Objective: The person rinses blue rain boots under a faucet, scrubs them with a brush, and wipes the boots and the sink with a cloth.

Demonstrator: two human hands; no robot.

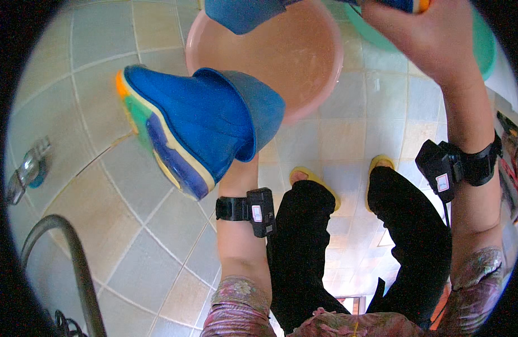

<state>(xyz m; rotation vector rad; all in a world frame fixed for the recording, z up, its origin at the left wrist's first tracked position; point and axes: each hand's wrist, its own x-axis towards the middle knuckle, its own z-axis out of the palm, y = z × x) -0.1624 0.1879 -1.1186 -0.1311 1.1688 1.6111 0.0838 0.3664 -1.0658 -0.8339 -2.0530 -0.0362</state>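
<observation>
A blue shoe is held up at the left, tilted. It has a wide grey-blue collar and a sole striped in orange, green, purple and cream. My left forearm runs up behind that collar, so the left hand and its fingers are hidden by the shoe it holds up. At the top right, my right hand is closed on a second blue shoe with an orange edge, mostly cut off by the frame. A grey-blue flared part, apparently its collar, hangs over the pink basin.
The pink basin holds cloudy water on the tiled floor. A green basin stands beyond my right hand. A metal tap and a curved grey pipe are at the left. My feet wear yellow slippers.
</observation>
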